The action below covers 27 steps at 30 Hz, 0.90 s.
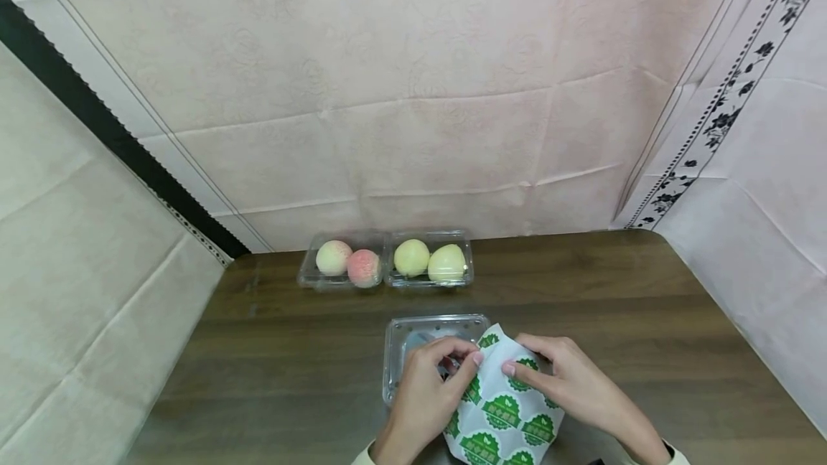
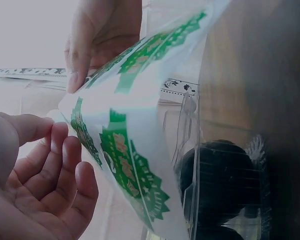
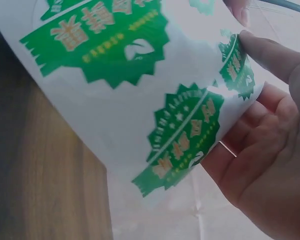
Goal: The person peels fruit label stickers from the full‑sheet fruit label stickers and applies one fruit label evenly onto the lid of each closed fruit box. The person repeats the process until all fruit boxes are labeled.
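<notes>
A glossy white sheet with green badge-shaped labels (image 1: pixel 502 412) is held up between both hands over the front of the table. My left hand (image 1: pixel 423 393) pinches its upper left edge between thumb and forefinger, the other fingers loosely curled. At the upper right side, my right hand (image 1: pixel 575 382) grips the sheet (image 3: pixel 85 115) with the thumb on the printed face and fingers behind. Partly covered by the left hand and the sheet is a clear plastic box (image 1: pixel 393 350). Dark round fruit (image 2: pixel 220 180) shows through its wall in the left wrist view.
Two clear plastic boxes stand at the table's back edge. The left box (image 1: pixel 310 280) holds a pale peach (image 1: pixel 333 257) and a pinker peach (image 1: pixel 365 268); the right box (image 1: pixel 468 268) holds two yellow-green fruits (image 1: pixel 411 257). Cloth walls (image 1: pixel 400 92) enclose the wooden table (image 1: pixel 271 379).
</notes>
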{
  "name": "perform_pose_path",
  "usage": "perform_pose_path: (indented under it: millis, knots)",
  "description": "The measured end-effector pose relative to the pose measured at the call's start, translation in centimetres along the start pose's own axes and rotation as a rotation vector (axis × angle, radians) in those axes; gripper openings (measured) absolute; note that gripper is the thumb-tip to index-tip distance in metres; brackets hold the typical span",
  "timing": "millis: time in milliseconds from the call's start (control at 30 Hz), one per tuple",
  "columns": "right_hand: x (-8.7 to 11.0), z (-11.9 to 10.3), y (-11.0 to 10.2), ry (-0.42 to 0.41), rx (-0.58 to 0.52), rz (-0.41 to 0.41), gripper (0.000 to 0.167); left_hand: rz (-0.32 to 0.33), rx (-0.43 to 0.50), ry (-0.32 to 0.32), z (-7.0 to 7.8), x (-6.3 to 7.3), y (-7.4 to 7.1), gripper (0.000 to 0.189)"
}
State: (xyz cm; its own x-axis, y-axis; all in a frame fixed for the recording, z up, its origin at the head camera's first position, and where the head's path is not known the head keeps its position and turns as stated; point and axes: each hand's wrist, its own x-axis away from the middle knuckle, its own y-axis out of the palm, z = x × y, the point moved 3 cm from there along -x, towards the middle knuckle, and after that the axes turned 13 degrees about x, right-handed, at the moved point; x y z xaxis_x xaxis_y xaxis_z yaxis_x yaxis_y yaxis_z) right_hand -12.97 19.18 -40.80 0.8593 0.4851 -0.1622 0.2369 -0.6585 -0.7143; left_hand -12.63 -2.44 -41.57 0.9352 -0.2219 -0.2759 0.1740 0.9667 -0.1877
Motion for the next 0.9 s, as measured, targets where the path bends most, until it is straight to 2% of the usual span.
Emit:
perform_pose_path:
  millis: [167,333,500,733,900]
  knots:
    - [0.2,0.0,0.0,0.018,-0.007,-0.008,0.012,0.029,0.034,-0.01,-0.1,0.2,0.0,0.005]
    - [0.4,0.0,0.1,-0.021,-0.054,0.011,0.006,0.052,0.059,-0.037,-0.1,0.3,0.0,0.006]
    - [0.7,0.4,0.1,-0.048,-0.073,0.021,0.01,0.068,0.073,-0.054,-0.1,0.5,-0.1,0.008]
    - [1.3,1.3,-0.2,-0.001,-0.062,0.042,0.007,0.096,0.098,-0.036,-0.2,0.6,-0.1,0.006]
    - [1.5,1.7,-0.5,0.031,-0.063,0.046,0.006,0.129,0.112,-0.058,-0.4,0.6,-0.2,0.009]
